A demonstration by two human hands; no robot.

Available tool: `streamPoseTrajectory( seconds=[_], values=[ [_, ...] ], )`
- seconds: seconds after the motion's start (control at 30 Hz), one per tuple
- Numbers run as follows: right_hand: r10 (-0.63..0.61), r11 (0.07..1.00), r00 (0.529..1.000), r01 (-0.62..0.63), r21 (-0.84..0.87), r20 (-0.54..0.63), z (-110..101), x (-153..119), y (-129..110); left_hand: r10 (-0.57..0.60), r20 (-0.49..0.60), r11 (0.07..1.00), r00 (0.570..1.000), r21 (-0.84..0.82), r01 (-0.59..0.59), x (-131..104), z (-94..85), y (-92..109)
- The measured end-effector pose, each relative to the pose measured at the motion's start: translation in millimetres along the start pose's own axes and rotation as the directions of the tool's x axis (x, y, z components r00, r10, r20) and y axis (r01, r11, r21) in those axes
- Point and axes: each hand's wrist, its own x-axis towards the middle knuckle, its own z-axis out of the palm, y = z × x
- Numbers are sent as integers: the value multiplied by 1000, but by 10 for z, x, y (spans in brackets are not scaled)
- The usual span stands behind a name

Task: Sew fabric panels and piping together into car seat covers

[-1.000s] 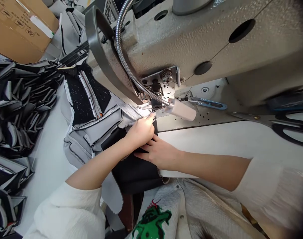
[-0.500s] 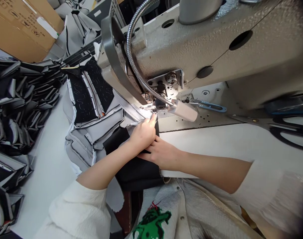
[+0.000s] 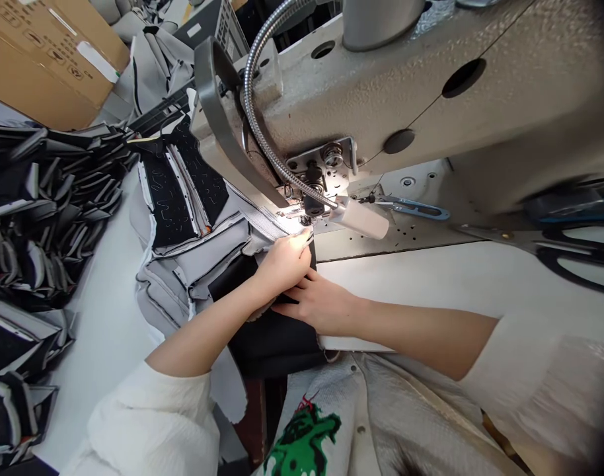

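A grey and black sewn fabric piece (image 3: 277,340) lies under the needle area of the sewing machine (image 3: 381,99) and drapes over the table's front edge. My left hand (image 3: 285,264) is closed on the fabric's edge just in front of the presser foot, its fingertips close to the needle; what lies under its palm is hidden. Just behind and below it, my right hand (image 3: 326,305) rests flat on the black part, fingers spread, fingertips partly beneath the left hand. Left of the hands, the piece's grey padded panels (image 3: 217,248) lie bunched up.
Black-handled scissors (image 3: 574,254) and blue thread snips (image 3: 415,207) lie on the right. A lamp head (image 3: 360,218) on a flexible metal hose hangs beside the needle. Stacked fabric pieces (image 3: 49,211) fill the left, with a cardboard box (image 3: 49,59) behind them.
The view has shifted slightly, so the machine appears a little further left. Both hands keep nearly the same place on the fabric; the left fingers look a little more bent.
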Motion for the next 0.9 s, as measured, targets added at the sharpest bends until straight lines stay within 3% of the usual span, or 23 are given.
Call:
streamPoseTrajectory(
  seconds=[0.2, 0.53, 0.67, 0.73, 0.9],
  values=[
    [-205, 977, 973, 197, 80, 103, -67, -4, 31, 7, -15, 992, 1000, -122, -9, -69, -3, -100],
    [72, 997, 996, -74, -27, -58, -1, 15, 31, 94, -33, 993, 995, 68, -91, 194, 11, -37],
    [142, 988, 989, -144, -53, -50, -26, 25, 43, 129, -42, 976, 991, 184, -119, 201, 7, -3],
    [98, 994, 995, -99, -53, -16, -59, 10, 50, 112, -26, 965, 993, 243, -103, 177, 19, 14],
    [-167, 986, 986, 166, -14, -8, -225, -120, 157, 85, -46, 956, 995, 285, -68, 95, 92, -25]
  ],
)
